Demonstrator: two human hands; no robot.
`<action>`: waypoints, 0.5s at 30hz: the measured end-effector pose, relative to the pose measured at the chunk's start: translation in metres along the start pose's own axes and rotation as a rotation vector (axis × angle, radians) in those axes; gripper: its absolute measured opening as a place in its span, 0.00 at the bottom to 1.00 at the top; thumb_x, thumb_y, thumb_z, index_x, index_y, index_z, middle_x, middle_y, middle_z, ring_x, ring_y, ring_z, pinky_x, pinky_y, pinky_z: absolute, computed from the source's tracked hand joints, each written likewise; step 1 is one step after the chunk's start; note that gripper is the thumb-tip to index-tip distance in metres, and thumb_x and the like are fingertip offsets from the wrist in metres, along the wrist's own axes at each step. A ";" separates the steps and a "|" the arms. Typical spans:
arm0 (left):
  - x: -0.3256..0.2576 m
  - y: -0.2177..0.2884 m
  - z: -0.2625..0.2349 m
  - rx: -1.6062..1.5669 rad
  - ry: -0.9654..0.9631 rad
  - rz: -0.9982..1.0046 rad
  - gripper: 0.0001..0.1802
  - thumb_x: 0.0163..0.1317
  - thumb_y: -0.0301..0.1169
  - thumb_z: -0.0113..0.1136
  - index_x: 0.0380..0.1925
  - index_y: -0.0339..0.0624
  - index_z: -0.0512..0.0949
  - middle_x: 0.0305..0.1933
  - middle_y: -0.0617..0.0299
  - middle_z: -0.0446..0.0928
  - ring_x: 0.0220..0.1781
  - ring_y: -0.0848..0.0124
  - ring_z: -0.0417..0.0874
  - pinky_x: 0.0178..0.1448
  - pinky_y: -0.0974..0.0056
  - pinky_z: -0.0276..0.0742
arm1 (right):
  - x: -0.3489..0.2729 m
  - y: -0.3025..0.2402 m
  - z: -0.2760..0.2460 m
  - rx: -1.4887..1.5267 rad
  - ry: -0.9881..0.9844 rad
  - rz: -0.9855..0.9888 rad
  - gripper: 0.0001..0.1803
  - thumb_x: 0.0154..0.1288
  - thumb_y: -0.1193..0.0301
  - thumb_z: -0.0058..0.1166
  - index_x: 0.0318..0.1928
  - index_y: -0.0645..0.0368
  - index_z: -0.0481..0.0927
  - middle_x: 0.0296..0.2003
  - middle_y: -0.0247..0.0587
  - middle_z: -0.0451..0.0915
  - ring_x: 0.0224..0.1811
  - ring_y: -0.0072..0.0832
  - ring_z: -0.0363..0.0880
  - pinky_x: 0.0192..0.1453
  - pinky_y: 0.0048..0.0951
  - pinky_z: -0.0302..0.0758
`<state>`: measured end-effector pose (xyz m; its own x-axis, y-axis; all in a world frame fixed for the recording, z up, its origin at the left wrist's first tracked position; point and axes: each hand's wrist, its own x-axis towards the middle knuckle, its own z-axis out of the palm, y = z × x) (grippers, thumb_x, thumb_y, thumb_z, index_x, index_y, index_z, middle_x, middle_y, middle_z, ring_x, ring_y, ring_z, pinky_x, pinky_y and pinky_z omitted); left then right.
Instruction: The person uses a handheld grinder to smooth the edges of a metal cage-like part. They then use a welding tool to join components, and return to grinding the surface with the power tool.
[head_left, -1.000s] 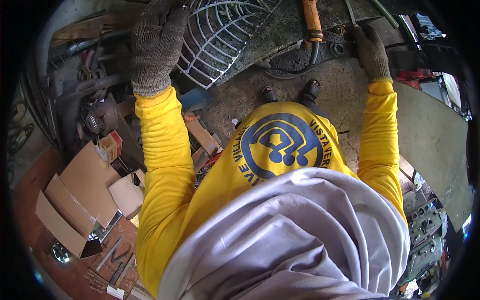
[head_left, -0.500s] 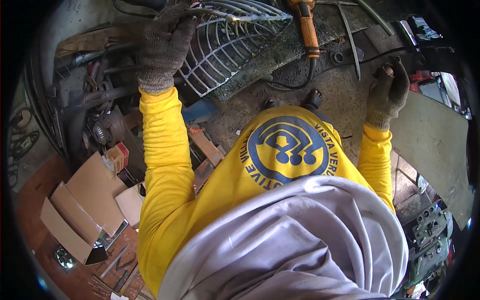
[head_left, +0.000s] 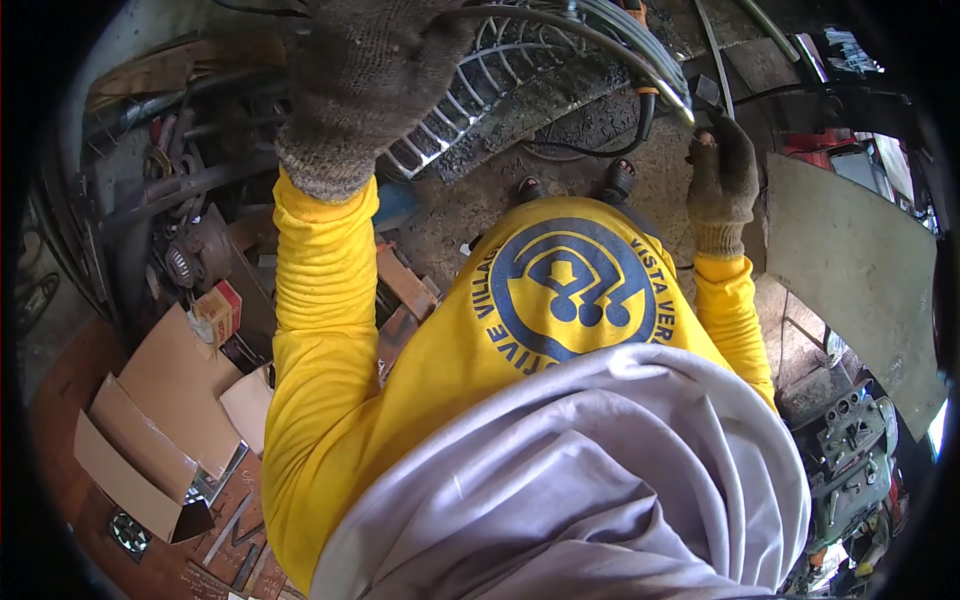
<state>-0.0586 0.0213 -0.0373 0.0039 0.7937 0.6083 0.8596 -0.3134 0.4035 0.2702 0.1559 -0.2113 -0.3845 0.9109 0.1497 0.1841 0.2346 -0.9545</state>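
Observation:
My left hand (head_left: 375,85), in a brown knit glove, is closed on one end of a metal grille (head_left: 440,142) of curved rods and cross ribs. The grille is tilted up, its bent rods (head_left: 625,50) arching to the right. My gloved right hand (head_left: 724,178) has loosely bent fingers, with nothing visible in them. Just beside its fingertips is the bright tip of a rod; whether they touch I cannot tell. Behind the rods, an orange grinder (head_left: 648,91) is mostly hidden, its black cable curving toward the floor.
A dark metal slab (head_left: 560,125) lies beneath the grille, close to my sandalled feet (head_left: 619,178). At left are metal scrap and an open cardboard box (head_left: 140,455). A pale sheet panel (head_left: 850,270) stands at right, above a greenish engine part (head_left: 850,450).
The grille has swung up and toward me, its rods now in front of the grinder. My left hand has come closer to the camera. My right hand has moved left to the rod tip.

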 end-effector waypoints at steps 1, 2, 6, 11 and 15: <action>0.003 0.000 0.001 0.002 0.009 0.052 0.15 0.71 0.28 0.59 0.54 0.32 0.83 0.43 0.50 0.86 0.38 0.66 0.88 0.39 0.64 0.84 | 0.000 -0.001 0.004 0.022 -0.014 -0.004 0.18 0.75 0.75 0.59 0.62 0.66 0.79 0.48 0.42 0.85 0.49 0.24 0.83 0.55 0.27 0.79; 0.004 0.000 0.000 -0.009 -0.005 0.044 0.15 0.71 0.28 0.59 0.54 0.32 0.83 0.42 0.50 0.86 0.38 0.65 0.88 0.39 0.64 0.84 | -0.001 -0.003 0.007 0.033 -0.030 0.034 0.18 0.75 0.74 0.59 0.62 0.66 0.79 0.48 0.42 0.85 0.49 0.24 0.83 0.55 0.27 0.79; 0.006 -0.012 0.000 -0.038 -0.020 -0.038 0.14 0.70 0.27 0.61 0.53 0.32 0.83 0.40 0.52 0.86 0.36 0.65 0.88 0.37 0.64 0.83 | 0.006 -0.029 0.019 0.099 -0.096 0.239 0.19 0.77 0.69 0.58 0.62 0.64 0.79 0.49 0.42 0.85 0.48 0.24 0.82 0.54 0.27 0.79; -0.014 -0.061 -0.012 0.019 0.054 -0.047 0.18 0.68 0.24 0.66 0.57 0.35 0.80 0.44 0.55 0.85 0.42 0.68 0.87 0.42 0.64 0.83 | 0.024 -0.049 0.043 0.002 -0.210 0.318 0.25 0.74 0.58 0.62 0.63 0.62 0.79 0.45 0.41 0.86 0.42 0.24 0.83 0.49 0.28 0.79; -0.048 -0.108 0.001 0.028 0.171 -0.375 0.18 0.66 0.34 0.74 0.52 0.40 0.84 0.46 0.61 0.86 0.48 0.73 0.86 0.53 0.65 0.82 | 0.041 -0.070 0.051 -0.155 -0.312 0.464 0.28 0.71 0.53 0.64 0.61 0.61 0.80 0.41 0.41 0.87 0.39 0.24 0.84 0.46 0.28 0.79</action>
<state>-0.1510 0.0174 -0.1103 -0.3949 0.7515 0.5285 0.7989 -0.0031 0.6014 0.1953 0.1595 -0.1517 -0.4763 0.7927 -0.3805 0.5184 -0.0965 -0.8497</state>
